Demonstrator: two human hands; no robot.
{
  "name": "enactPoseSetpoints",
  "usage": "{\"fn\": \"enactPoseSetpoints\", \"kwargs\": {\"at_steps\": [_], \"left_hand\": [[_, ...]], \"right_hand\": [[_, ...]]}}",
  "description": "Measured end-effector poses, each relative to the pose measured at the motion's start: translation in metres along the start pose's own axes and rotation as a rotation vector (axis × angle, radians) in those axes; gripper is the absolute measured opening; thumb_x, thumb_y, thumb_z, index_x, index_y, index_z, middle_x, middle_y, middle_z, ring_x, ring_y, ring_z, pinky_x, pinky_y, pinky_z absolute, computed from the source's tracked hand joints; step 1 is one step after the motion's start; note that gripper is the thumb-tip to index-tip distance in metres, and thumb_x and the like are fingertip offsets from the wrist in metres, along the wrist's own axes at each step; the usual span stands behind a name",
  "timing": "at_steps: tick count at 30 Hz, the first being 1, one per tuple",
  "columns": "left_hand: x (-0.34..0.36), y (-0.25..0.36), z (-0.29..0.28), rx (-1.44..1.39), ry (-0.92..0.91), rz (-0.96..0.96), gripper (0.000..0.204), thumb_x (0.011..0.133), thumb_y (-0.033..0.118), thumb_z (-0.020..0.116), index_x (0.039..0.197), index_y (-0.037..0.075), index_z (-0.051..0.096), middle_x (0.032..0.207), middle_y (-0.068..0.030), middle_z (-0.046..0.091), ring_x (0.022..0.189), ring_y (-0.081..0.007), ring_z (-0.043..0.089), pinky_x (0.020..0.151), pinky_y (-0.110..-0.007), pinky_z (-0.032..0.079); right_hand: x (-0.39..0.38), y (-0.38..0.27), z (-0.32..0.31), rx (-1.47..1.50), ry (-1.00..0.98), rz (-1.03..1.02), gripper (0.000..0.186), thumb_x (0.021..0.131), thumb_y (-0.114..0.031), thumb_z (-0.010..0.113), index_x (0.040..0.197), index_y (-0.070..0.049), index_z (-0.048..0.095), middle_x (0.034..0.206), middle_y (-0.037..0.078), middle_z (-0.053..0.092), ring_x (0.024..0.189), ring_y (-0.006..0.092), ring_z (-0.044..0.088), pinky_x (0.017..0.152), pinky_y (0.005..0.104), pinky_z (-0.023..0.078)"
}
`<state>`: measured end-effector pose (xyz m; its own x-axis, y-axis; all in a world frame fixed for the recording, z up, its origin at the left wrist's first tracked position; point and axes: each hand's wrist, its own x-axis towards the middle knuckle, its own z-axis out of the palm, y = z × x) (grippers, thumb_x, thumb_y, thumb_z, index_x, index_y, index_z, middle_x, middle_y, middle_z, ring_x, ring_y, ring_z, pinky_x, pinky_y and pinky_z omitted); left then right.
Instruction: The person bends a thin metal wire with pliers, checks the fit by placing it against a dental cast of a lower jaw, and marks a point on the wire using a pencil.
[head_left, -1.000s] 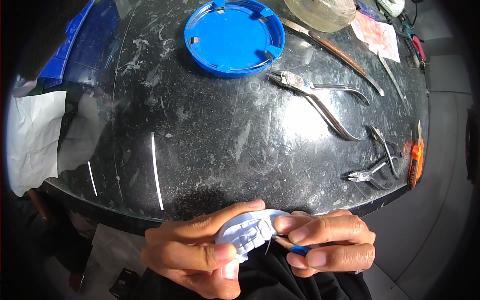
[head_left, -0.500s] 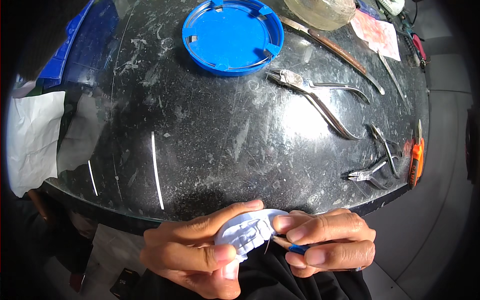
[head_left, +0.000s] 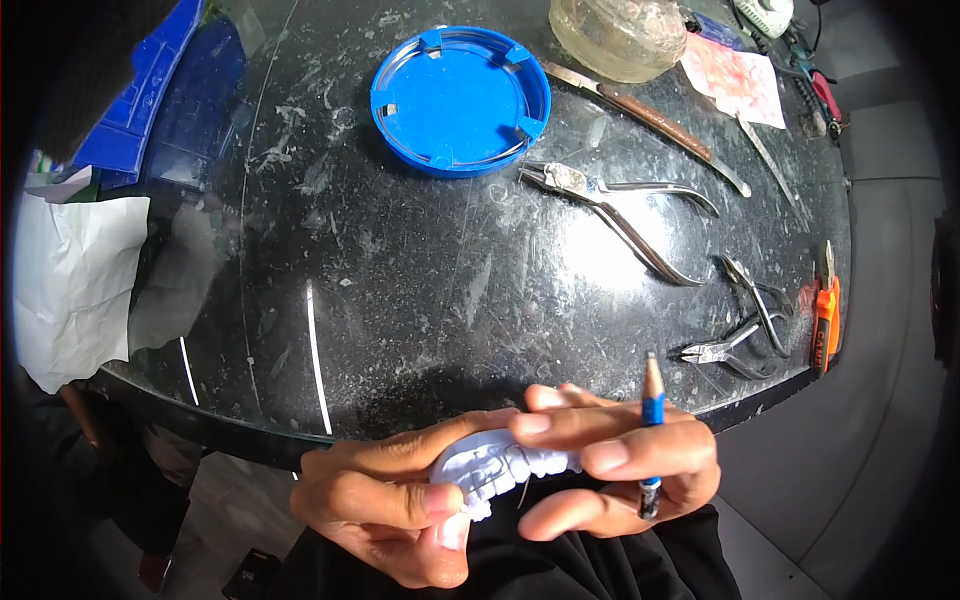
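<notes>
A pale bluish-white dental cast with moulded teeth is gripped in my left hand, thumb and fingers around its left end. Beyond the bench's near edge, over dark clothing, the cast is held tilted. My right hand reaches to its right end, fingertips on or just over it; exact contact is hard to tell. Between the fingers of that hand sits a blue pencil, its sharpened tip pointing away toward the bench. A thin wire sticks down from the cast's teeth.
On the dark, scuffed bench lie a blue round lid, wire-bending pliers, small cutters, an orange-handled tool and a wooden-handled knife. White paper is at left, a clear jar far right.
The pencil's tip has left the cast; it now stands upright between my right fingers. My right fingers have opened out over the cast's right end. The view has shifted slightly.
</notes>
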<state>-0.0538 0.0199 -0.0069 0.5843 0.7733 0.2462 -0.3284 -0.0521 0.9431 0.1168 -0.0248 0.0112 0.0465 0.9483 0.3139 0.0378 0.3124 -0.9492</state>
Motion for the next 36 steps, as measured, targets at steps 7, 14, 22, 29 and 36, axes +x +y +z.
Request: {"fn": "enactPoseSetpoints", "kwargs": {"at_steps": [7, 14, 22, 29, 36], "left_hand": [[-0.009, -0.008, 0.004, -0.241, 0.12, -0.111, 0.028, 0.068, -0.006, 0.055, 0.092, -0.007, 0.04, 0.093, -0.0448, 0.047, 0.09, -0.0463, 0.055, 0.077, -0.048, 0.048], [-0.008, -0.006, 0.001, -0.234, 0.106, -0.093, 0.03, 0.068, -0.007, 0.058, 0.092, -0.009, 0.04, 0.092, -0.0456, 0.047, 0.093, -0.0502, 0.053, 0.079, -0.05, 0.046], [0.01, -0.006, 0.013, -0.17, 0.132, 0.038, 0.02, 0.075, -0.006, 0.051, 0.09, -0.008, 0.038, 0.099, -0.0446, 0.046, 0.099, -0.0452, 0.052, 0.082, -0.042, 0.047], [0.006, -0.003, 0.018, 0.092, 0.261, -0.041, 0.02, 0.076, -0.005, 0.055, 0.087, -0.008, 0.039, 0.094, -0.0418, 0.051, 0.094, -0.036, 0.058, 0.075, -0.032, 0.049], [0.011, 0.004, 0.019, 0.519, 0.275, -0.025, 0.023, 0.074, -0.002, 0.059, 0.093, -0.01, 0.048, 0.099, -0.0314, 0.056, 0.098, -0.037, 0.057, 0.079, -0.034, 0.049]], "right_hand": [[0.0, 0.013, 0.01, 0.063, 0.215, -0.142, 0.035, 0.066, -0.005, 0.074, 0.09, 0.006, 0.051, 0.079, 0.023, 0.063, 0.085, 0.0322, 0.063, 0.074, 0.0414, 0.052], [0.003, 0.01, 0.001, -0.017, -0.02, -0.113, 0.057, 0.059, 0.0, 0.077, 0.097, 0.0, 0.034, 0.085, 0.025, 0.06, 0.091, 0.0332, 0.06, 0.085, 0.0467, 0.046], [0.001, 0.01, 0.005, 0.168, 0.21, -0.021, 0.038, 0.066, 0.004, 0.072, 0.091, 0.003, 0.044, 0.082, 0.021, 0.06, 0.088, 0.0333, 0.061, 0.08, 0.0496, 0.048], [0.002, 0.003, 0.0, 0.16, 0.223, -0.001, 0.041, 0.065, 0.005, 0.072, 0.094, 0.001, 0.042, 0.085, 0.02, 0.06, 0.091, 0.033, 0.06, 0.084, 0.0507, 0.045], [0.003, -0.002, -0.001, -0.018, 0.132, 0.04, 0.059, 0.057, 0.009, 0.075, 0.096, -0.007, 0.034, 0.09, 0.018, 0.058, 0.093, 0.0272, 0.059, 0.093, 0.0489, 0.039]]}}
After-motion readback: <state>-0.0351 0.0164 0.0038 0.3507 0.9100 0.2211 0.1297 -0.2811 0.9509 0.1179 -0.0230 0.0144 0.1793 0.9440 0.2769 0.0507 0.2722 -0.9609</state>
